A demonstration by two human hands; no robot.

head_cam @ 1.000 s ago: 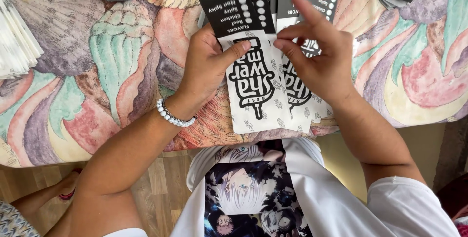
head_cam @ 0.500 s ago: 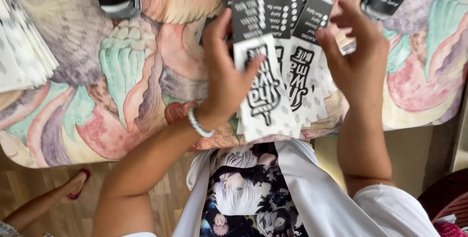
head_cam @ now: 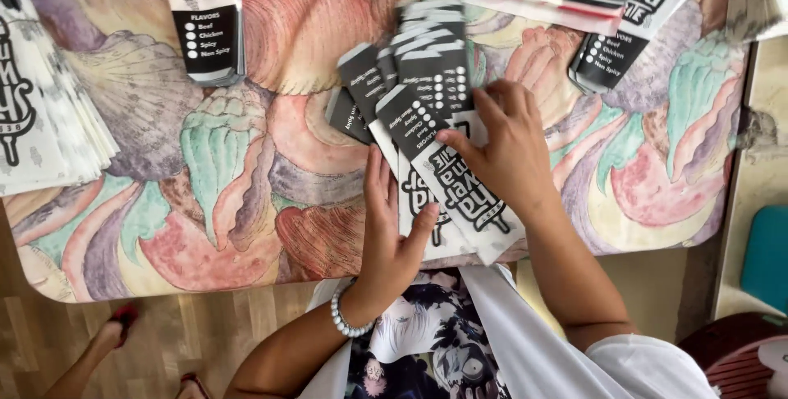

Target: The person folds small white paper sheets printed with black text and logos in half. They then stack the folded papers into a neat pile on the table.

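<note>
Paper sleeves point(head_cam: 435, 132) fanned on table, left hand point(head_cam: 386, 239), right hand point(head_cam: 509, 149) pressing them

The person wears a white open shirt point(head_cam: 566, 341) with short sleeves over a dark printed tee point(head_cam: 419, 350) that shows drawn, pale-haired cartoon figures in black, white and grey-blue. The left hand point(head_cam: 386, 235) has a bracelet of pale, pearl-like round beads point(head_cam: 346, 323) at the wrist (a single strand, closely strung). The right hand point(head_cam: 509, 153) is bare, with no ring or band showing. Both forearms are uncovered, the shirt's sleeves ending above the elbows.
</note>
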